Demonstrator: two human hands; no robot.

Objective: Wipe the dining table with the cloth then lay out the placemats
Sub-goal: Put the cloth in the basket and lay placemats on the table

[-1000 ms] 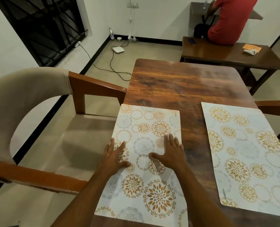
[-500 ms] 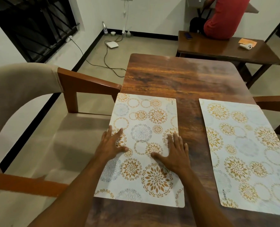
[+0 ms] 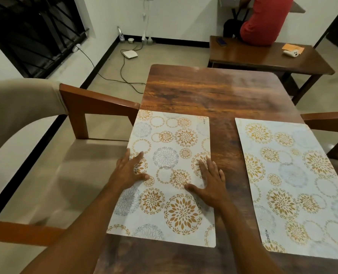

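chair (image 3: 97, 104): stands at the table's left edge. Its wooden armrest touches or nearly touches the far left corner of the left placemat.

left hand (image 3: 127, 171): lies palm down on the left long edge of the left placemat, about halfway along it.

left fingers (image 3: 138, 157): straight and slightly spread, holding nothing. The forefinger and thumb press on the mat. The outer fingers sit at the mat's edge, and I cannot tell whether they touch it.

left placemat (image 3: 170, 204): white with orange and grey flower rings. It lies flat with its long side along the table's left edge and its near short edge just short of the near edge. "KUBER" is printed at its far right corner.

right hand (image 3: 210, 185): lies palm down across the right long edge of the left placemat.

right fingers (image 3: 203, 167): straight, close together and only slightly fanned, gripping nothing. The thumb stretches left onto the mat. The little-finger side lies over the bare wood just beside the mat.

table (image 3: 213, 91): dark wood, with its far half bare.

right placemat (image 3: 294, 184): has the same pattern and lies flat toward the table's right edge. A strip of bare wood separates it from the left mat, and neither hand touches it.

second chair (image 3: 328, 119): its armrest meets the table's right edge by the right placemat's far corner.
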